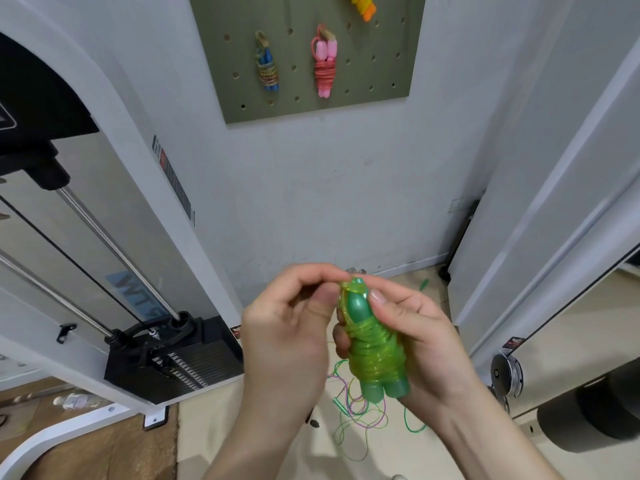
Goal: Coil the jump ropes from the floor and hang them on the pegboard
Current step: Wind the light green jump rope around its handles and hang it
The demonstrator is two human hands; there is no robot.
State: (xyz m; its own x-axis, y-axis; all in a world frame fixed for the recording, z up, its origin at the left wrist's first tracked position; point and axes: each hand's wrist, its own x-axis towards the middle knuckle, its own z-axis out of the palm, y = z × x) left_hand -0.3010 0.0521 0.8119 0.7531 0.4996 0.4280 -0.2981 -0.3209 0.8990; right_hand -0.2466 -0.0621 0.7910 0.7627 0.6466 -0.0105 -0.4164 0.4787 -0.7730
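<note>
A green jump rope (pixel 375 351) is wound in tight coils round its two green handles. My right hand (pixel 420 344) grips this bundle upright at chest height. My left hand (pixel 294 323) pinches the rope's loose loop at the top of the bundle. On the wall above hangs an olive pegboard (pixel 381 64). A blue rope bundle (pixel 267 64), a pink rope bundle (pixel 325 62) and an orange-yellow bundle (pixel 363 5) hang on it. A thin multicoloured rope (pixel 360 407) lies tangled on the floor below my hands.
A white cable gym machine with a black weight stack (pixel 173 362) stands at the left. A white frame with a pulley (pixel 505 372) rises at the right. A plastic bottle (pixel 78 400) lies on the brown mat at bottom left.
</note>
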